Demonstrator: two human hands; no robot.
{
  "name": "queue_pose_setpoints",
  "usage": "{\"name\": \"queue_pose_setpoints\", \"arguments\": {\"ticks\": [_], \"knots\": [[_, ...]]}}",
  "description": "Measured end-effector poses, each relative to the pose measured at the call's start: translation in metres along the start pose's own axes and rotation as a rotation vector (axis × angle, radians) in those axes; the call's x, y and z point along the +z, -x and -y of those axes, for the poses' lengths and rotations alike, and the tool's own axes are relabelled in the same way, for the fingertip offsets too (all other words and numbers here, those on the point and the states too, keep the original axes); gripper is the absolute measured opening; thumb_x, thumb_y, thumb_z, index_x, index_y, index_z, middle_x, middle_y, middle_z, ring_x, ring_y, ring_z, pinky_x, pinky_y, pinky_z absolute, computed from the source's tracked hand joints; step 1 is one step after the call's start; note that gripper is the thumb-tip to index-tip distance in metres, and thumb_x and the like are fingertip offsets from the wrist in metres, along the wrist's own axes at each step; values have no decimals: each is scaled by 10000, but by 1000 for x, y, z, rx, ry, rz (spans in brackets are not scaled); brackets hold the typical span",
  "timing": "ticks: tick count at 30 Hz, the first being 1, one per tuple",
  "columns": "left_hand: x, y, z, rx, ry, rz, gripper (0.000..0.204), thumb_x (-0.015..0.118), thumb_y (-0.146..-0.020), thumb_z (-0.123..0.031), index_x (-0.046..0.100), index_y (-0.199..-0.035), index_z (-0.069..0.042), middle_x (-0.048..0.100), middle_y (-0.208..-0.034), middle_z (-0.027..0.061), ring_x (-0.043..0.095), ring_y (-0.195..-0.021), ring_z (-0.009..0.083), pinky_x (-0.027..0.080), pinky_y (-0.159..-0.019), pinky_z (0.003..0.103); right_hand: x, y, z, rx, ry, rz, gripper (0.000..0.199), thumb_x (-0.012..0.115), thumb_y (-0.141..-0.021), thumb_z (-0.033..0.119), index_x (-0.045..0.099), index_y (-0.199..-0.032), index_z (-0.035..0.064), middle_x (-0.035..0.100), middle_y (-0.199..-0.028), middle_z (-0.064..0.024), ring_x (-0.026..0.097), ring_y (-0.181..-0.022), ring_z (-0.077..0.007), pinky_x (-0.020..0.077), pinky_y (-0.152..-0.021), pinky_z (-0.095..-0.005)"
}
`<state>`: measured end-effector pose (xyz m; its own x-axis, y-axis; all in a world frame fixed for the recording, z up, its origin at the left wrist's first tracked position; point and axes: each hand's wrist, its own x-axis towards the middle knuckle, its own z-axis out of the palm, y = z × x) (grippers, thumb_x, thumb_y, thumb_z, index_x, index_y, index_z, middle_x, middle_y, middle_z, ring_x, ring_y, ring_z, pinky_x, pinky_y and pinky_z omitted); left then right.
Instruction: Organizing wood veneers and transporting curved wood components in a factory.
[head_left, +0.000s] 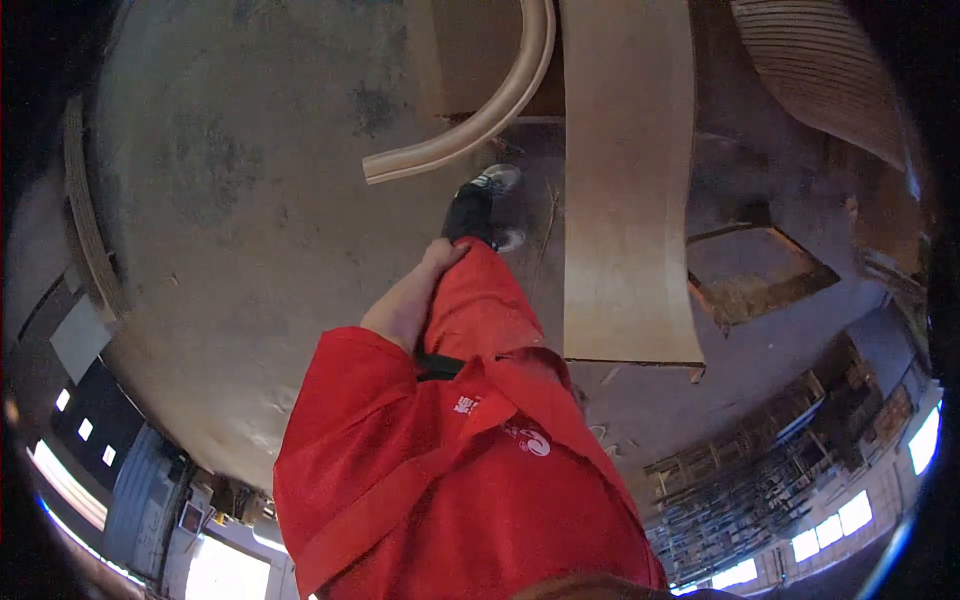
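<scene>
My left hand (440, 256) rests against the front edge of the red apron (485, 310), over my leg. Part of it lies on the cloth, and the other fingers are hidden, so I cannot make out whether it grips the fabric. My right hand does not show; the red sleeve and apron cover that side. Just ahead of my left hand is a black shoe (470, 210) with a pale sole. Beyond the shoe, a curved, ridged wooden moulding (490, 115) sweeps from the top edge down to the left. Right of me a long, pale wooden panel (628, 190) runs lengthwise.
A flat square with a brown, rough rim (765, 270) lies right of the panel. Ridged, curved wood pieces (825, 65) stand at the far right. Behind me on the right are piled racks of wood (760, 455). A long ridged strip (88, 215) lies at the left.
</scene>
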<state>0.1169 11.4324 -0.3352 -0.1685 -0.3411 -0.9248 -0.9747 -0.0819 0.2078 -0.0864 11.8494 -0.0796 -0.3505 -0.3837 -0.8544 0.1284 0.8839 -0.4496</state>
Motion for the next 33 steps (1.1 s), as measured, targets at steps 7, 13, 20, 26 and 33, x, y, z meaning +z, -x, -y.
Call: {"name": "queue_pose_setpoints", "arguments": {"ticks": [7,13,20,26,33], "knots": [[-19,17,-20,-33,-11,70,740,599,-833,-620,668,-1122,58,624,-1166,312,601,-1131,431,490,-962,453,18,-23,-5,-21,10,-22,422,460,-1001,382,703,-1056,41,682,-869,-83,616,-774,-182,488,-701,-346],[5,-16,4,19,-83,-25,752,589,-840,-643,660,-1154,37,628,-1170,297,611,-1119,414,491,-951,451,28,-29,4,-28,-1,-82,435,452,-1002,392,704,-1051,41,682,-860,-86,619,-766,-182,487,-688,-345],[8,-41,30,173,-149,-36,688,586,-858,-626,673,-1147,-8,676,-968,300,655,-1002,425,522,-856,475,35,-34,-41,-56,-74,-154,369,504,-993,339,671,-1059,18,660,-790,-81,567,-598,-152,441,-535,-312],[2,-60,28,181,-241,126,680,588,-861,-615,685,-1101,13,671,-1008,304,642,-1049,425,512,-865,480,49,-29,-35,424,-670,-196,311,540,-968,274,671,-1056,7,671,-802,-79,576,-596,-152,449,-523,-300],[-24,-54,27,64,-253,144,733,576,-860,-643,701,-1065,50,686,-1057,280,643,-1090,399,497,-908,428,72,-20,-11,532,-836,-169,326,554,-966,285,655,-1079,-3,663,-815,-83,584,-610,-160,458,-507,-302]]}}
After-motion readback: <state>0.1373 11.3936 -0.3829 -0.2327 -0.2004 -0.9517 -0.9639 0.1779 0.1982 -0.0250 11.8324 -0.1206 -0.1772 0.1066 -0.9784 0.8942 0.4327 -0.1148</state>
